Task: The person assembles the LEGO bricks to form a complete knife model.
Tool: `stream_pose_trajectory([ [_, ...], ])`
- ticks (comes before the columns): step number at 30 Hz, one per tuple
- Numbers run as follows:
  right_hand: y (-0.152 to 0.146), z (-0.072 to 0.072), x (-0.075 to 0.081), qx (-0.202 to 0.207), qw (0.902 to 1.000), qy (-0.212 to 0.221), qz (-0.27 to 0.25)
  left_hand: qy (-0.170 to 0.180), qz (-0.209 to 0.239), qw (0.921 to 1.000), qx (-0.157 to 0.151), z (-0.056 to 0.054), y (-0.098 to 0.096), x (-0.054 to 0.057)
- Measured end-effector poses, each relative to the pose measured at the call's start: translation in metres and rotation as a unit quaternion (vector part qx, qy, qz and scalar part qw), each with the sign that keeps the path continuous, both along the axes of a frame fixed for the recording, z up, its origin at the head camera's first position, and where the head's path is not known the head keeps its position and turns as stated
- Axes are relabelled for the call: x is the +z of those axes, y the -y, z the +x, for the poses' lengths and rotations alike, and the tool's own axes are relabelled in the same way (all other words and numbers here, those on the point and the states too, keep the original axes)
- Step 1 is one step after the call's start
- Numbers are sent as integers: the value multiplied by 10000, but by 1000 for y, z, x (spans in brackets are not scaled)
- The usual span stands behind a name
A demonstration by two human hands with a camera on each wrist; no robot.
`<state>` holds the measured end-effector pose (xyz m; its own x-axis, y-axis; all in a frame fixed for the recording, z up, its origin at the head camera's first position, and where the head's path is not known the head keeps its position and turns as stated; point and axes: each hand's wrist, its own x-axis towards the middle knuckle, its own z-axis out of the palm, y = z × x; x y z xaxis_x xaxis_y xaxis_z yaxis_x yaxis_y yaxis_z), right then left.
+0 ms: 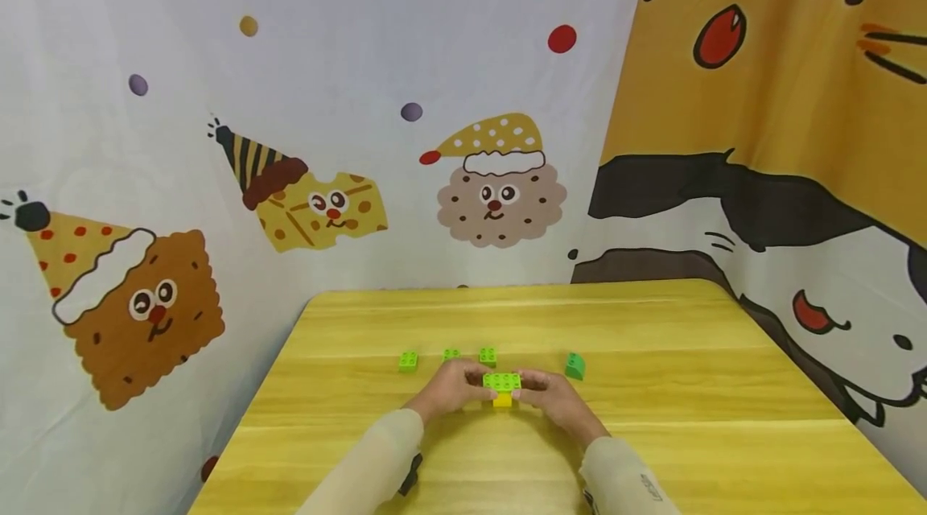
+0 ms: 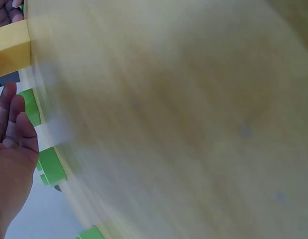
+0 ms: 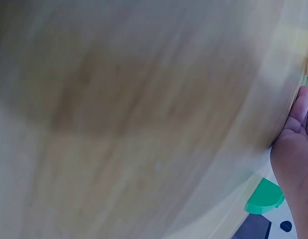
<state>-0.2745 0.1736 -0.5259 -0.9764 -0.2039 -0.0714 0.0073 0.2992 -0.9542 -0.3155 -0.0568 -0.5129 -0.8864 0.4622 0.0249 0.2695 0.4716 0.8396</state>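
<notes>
In the head view, a light green building block (image 1: 502, 381) with studs on top sits over a smaller yellow block (image 1: 502, 400). My left hand (image 1: 453, 389) holds the green block's left end, thumb toward me. At the opposite end, my right hand (image 1: 556, 401) grips it the same way. The left wrist view shows the yellow block (image 2: 13, 47) beyond the fingers of my left hand (image 2: 12, 164). Only part of my right hand (image 3: 297, 144) appears in the right wrist view, and its fingertips are cut off by the frame edge.
Behind the left hand are small light green blocks (image 1: 409, 361), (image 1: 488, 356), one (image 1: 451, 354) partly hidden by it. A darker green block with a curved side (image 1: 575, 366) lies beyond the right hand. The wooden table (image 1: 348, 434) meets a cartoon-printed cloth (image 1: 405, 257) at the back.
</notes>
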Motion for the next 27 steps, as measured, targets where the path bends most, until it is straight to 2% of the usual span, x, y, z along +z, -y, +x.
stream_pose_trajectory([
  [11,2,-2,1,-104,9999,37,-56,-263,-68,9995,-186,0,2,2],
  [19,3,-2,-1,-99,9997,90,-223,-310,-139,9993,-167,2,3,4],
  [24,4,-3,-2,-87,9995,140,-262,-158,-160,9995,-225,3,7,4],
  [27,4,-3,-1,-130,9995,172,-229,-23,-86,9999,-133,2,12,6],
])
